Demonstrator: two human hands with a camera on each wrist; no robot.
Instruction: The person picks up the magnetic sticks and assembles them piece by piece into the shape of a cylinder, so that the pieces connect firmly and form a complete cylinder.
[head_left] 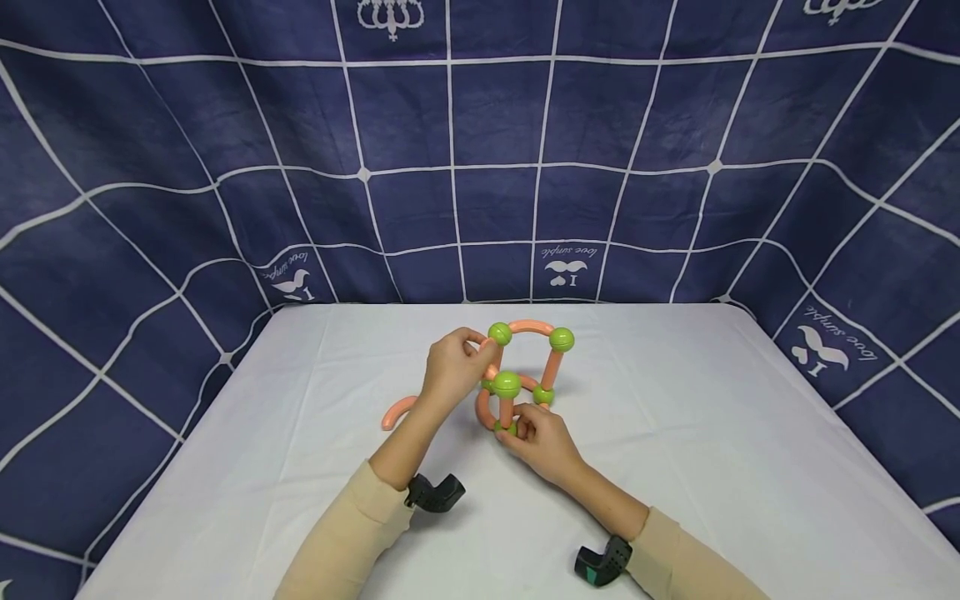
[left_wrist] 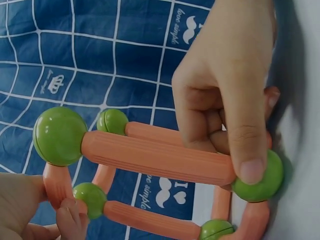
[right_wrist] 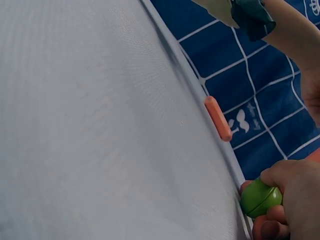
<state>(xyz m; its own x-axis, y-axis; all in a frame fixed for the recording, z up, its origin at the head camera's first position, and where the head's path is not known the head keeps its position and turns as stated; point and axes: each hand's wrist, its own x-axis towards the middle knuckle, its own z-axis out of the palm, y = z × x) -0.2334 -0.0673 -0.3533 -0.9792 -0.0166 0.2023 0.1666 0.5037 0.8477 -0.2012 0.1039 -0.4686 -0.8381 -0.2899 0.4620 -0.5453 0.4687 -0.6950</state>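
A box-like frame of green balls and orange rods stands on the table, with straight uprights and curved rods joining the balls. At its upper left side, my left hand (head_left: 452, 367) pinches a curved orange rod (left_wrist: 56, 182) that meets the front top green ball (head_left: 507, 384). Low at the front, my right hand (head_left: 549, 443) grips the bottom green ball (right_wrist: 261, 199), its thumb pressed on that ball in the left wrist view. A straight orange rod (left_wrist: 160, 157) runs between these two balls. Farther back are two more top balls, one being the right ball (head_left: 562, 339).
A loose curved orange rod (head_left: 398, 412) lies on the white-covered table (head_left: 660, 417), left of the frame and close to my left forearm. A dark blue curtain (head_left: 495, 117) with white grid lines hangs behind and along both sides.
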